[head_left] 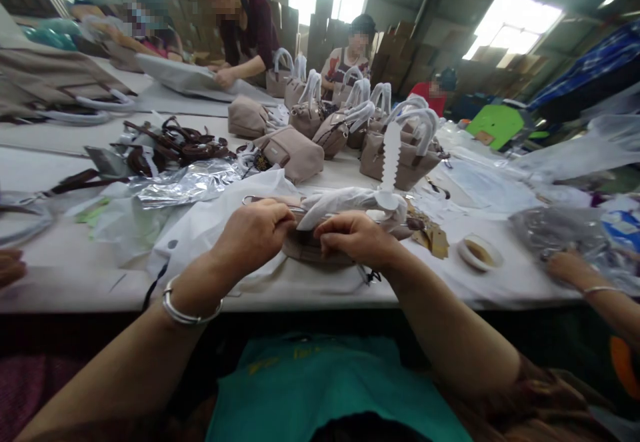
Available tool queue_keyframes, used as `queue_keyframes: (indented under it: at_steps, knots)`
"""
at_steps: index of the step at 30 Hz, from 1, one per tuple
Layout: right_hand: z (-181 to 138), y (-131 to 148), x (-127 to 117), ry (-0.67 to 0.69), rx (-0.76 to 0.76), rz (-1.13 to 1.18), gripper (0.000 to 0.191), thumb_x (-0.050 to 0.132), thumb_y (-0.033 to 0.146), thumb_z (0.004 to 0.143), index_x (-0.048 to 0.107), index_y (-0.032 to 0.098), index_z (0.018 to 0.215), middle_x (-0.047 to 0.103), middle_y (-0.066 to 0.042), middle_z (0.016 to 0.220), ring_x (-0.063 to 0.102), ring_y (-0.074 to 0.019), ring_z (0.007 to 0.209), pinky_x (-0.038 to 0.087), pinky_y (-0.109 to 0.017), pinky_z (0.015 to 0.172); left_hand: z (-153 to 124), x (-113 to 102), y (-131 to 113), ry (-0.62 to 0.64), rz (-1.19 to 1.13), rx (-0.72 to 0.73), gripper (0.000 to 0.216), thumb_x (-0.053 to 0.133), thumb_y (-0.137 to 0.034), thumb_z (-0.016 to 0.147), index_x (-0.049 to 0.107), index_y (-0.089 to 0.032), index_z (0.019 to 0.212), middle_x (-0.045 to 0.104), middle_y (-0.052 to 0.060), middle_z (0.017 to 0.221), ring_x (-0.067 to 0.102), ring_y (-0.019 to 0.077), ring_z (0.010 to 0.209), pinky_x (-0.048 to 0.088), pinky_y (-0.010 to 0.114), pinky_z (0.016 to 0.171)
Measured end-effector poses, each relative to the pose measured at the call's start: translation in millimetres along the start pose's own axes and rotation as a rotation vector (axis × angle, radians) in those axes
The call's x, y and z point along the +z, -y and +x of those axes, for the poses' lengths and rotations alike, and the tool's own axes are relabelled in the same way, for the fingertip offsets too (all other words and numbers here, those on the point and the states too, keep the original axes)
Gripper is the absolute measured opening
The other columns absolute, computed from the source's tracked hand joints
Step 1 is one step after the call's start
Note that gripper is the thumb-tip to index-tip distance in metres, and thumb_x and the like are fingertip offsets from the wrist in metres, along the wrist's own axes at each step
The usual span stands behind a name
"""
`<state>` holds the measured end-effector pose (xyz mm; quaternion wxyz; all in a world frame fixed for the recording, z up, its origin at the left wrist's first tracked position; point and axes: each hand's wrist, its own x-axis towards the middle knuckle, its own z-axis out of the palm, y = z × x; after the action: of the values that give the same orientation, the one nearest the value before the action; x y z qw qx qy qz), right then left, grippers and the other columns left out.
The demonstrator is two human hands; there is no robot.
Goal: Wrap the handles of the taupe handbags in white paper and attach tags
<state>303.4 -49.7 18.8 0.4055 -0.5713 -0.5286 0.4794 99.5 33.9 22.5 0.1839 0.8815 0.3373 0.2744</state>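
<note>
A taupe handbag (306, 251) lies in front of me at the table's near side, its handles (333, 203) wrapped in white material. My left hand (256, 234) is closed in a pinch at the bag's left top edge, by the zipper. The fingers of my right hand (356, 237) are curled against the front of the bag, just below the wrapped handles. Both hands hide part of the bag. A white notched strip (391, 159) stands up from the right part of the handles. Thin white sheet material (200, 232) spreads out beside my left hand.
Several similar handbags (295, 152) stand farther back. Brown straps (173, 145) and silvery film (193, 185) lie left; tan tags (434, 239) and a small bowl (479, 253) lie right. A co-worker's hand (573, 269) touches clear plastic at right. Other people work across the table.
</note>
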Motion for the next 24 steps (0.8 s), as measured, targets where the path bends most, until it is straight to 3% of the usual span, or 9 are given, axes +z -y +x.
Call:
queue_keyframes:
  at_steps: [4,7,10,12,19,24]
  knots:
    - [2.4,-9.7,17.4,-0.039,0.045,0.284,0.018,0.074,0.033,0.071,0.07,0.016,0.071,0.069,-0.001,0.063,0.062,-0.0135,0.058,0.052,-0.026,0.06,-22.6,11.8,-1.6,0.237,-0.602,-0.335,0.025,0.067,-0.04,0.077,0.073,-0.016,0.076,0.067,0.003,0.066,0.058,0.016,0.06,0.047,0.026,0.06]
    - [0.7,-20.9,38.9,-0.205,-0.035,0.384,0.022,0.075,0.037,0.072,0.069,0.016,0.07,0.068,-0.001,0.066,0.061,-0.0128,0.061,0.052,-0.026,0.063,-37.3,25.1,0.4,0.277,-0.866,-0.419,0.027,0.073,-0.042,0.073,0.07,-0.016,0.07,0.071,0.007,0.08,0.064,0.0194,0.075,0.051,0.029,0.071]
    - [-1.7,-30.8,58.5,-0.356,-0.107,0.409,0.019,0.073,0.036,0.074,0.071,0.017,0.076,0.07,-0.001,0.073,0.062,-0.0139,0.067,0.051,-0.027,0.068,-46.7,36.6,1.6,0.243,-0.885,-0.442,0.026,0.075,-0.042,0.073,0.069,-0.017,0.067,0.074,0.008,0.095,0.065,0.0241,0.096,0.048,0.034,0.091]
    - [-0.9,-35.1,67.4,-0.393,-0.114,0.438,0.019,0.072,0.036,0.075,0.071,0.017,0.078,0.069,-0.001,0.076,0.062,-0.0148,0.07,0.051,-0.028,0.069,-49.0,41.9,1.5,0.261,-0.835,-0.451,0.027,0.074,-0.044,0.073,0.07,-0.017,0.068,0.074,0.008,0.094,0.065,0.0245,0.096,0.047,0.035,0.093]
    - [12.8,-35.5,75.4,-0.496,-0.123,0.493,0.018,0.067,0.035,0.079,0.069,0.017,0.081,0.064,0.001,0.074,0.057,-0.0131,0.07,0.047,-0.026,0.066,-42.2,49.4,0.8,0.35,-0.777,-0.472,0.033,0.075,-0.048,0.073,0.074,-0.016,0.075,0.073,0.007,0.079,0.065,0.021,0.076,0.052,0.03,0.075]
    - [12.5,-46.8,72.9,-0.363,-0.148,0.509,0.023,0.067,0.033,0.079,0.066,0.018,0.097,0.066,0.001,0.081,0.06,-0.0128,0.071,0.05,-0.026,0.068,-38.8,44.0,5.3,0.246,-0.807,-0.562,0.035,0.078,-0.048,0.072,0.071,-0.014,0.076,0.07,0.006,0.074,0.065,0.0194,0.069,0.055,0.029,0.068]
